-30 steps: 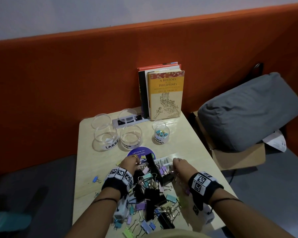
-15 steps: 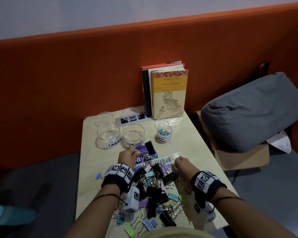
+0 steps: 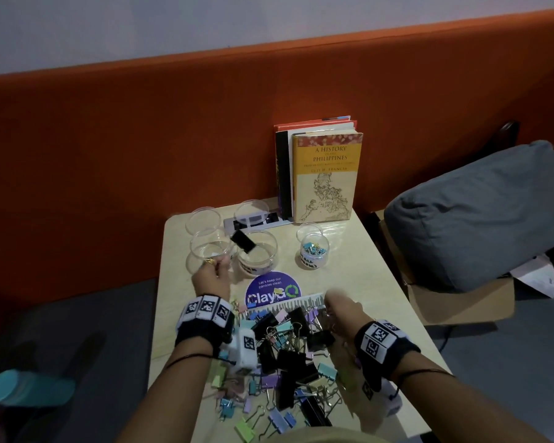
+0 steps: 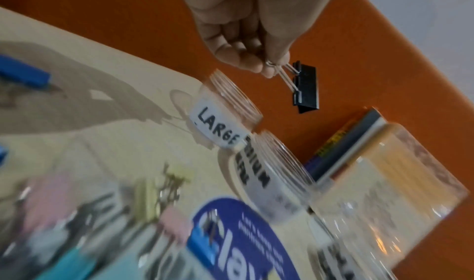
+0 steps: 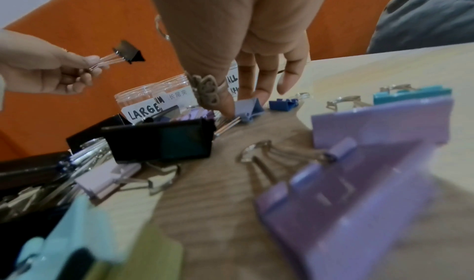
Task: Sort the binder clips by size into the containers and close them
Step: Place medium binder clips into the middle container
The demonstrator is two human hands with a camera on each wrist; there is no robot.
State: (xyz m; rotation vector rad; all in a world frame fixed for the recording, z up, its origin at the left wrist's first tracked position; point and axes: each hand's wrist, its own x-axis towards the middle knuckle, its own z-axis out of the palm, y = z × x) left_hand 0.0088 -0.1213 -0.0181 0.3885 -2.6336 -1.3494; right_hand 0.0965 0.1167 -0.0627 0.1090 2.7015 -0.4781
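Observation:
My left hand (image 3: pixel 219 262) pinches the wire handles of a large black binder clip (image 3: pixel 243 241), which hangs in the air over the open jars. In the left wrist view the clip (image 4: pixel 306 87) hangs just past the rim of the jar marked LARGE (image 4: pixel 225 112), next to the medium jar (image 4: pixel 277 175). The small jar (image 3: pixel 312 251) holds several small clips. At the far edge of the clip pile (image 3: pixel 288 356), my right hand (image 5: pixel 243 104) has thumb and forefinger on a small lavender clip (image 5: pixel 250 110) lying on the table.
Clear lids (image 3: pixel 203 219) lie behind the jars, beside standing books (image 3: pixel 327 177). A blue round sticker (image 3: pixel 272 290) and a clear clip box (image 3: pixel 285 303) lie between jars and pile. A grey cushion (image 3: pixel 477 215) on a cardboard box stands right of the table.
My left hand has lifted the large black clip out of the pile and carried it forward to above the jars. My right hand has stayed at the pile's far edge.

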